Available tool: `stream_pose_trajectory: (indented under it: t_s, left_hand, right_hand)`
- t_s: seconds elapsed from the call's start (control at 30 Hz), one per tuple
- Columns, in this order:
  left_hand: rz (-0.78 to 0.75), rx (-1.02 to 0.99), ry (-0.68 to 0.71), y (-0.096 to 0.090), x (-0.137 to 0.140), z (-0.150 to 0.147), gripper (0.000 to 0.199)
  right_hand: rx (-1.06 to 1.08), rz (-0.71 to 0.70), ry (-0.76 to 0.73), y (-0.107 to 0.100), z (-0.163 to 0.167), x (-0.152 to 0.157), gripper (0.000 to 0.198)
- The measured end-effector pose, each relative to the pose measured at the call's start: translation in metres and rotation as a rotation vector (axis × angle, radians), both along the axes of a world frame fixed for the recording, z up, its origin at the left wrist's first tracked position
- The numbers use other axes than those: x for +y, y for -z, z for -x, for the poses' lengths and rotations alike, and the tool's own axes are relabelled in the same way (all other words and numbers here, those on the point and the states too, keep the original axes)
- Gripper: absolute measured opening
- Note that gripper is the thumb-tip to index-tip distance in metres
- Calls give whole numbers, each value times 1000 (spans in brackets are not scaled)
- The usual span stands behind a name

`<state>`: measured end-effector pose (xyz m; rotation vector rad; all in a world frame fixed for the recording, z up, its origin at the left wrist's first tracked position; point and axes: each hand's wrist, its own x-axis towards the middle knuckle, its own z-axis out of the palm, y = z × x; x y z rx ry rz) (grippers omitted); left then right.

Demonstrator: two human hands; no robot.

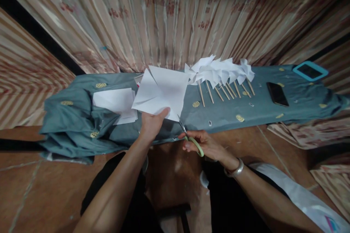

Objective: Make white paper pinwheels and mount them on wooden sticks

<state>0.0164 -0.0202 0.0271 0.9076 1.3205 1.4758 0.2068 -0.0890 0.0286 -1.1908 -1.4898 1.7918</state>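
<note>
A square sheet of white paper [169, 89] is pinched in my left hand [153, 123], thumb on top near its lower edge. Slits run inward from its upper left and left side. My right hand [201, 143] holds scissors [195, 143] with light green handles. Their blades point up at the paper's lower right corner; whether they touch it I cannot tell. Behind and left of the held sheet lies a stack of white paper [115, 102]. To the right, several white paper pinwheels [218, 71] on wooden sticks lie in an overlapping row.
A grey-green cloth with yellow motifs [218, 113] covers the long narrow table. At its right lie a black phone [277, 94] and a blue-framed device [311, 71]. Patterned curtains [169, 18] hang close behind. My legs are below the front edge.
</note>
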Motion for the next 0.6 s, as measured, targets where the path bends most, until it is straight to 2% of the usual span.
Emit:
stream_pose_trajectory:
  t_s: [0.23, 0.6]
  left_hand:
    - [-36, 17, 53, -2, -2, -8, 63]
    - [-72, 142, 80, -5, -5, -12, 50]
  right_hand:
    - [-18, 41, 44, -6, 1, 2, 45]
    - [-23, 28, 16, 0, -3, 3, 50]
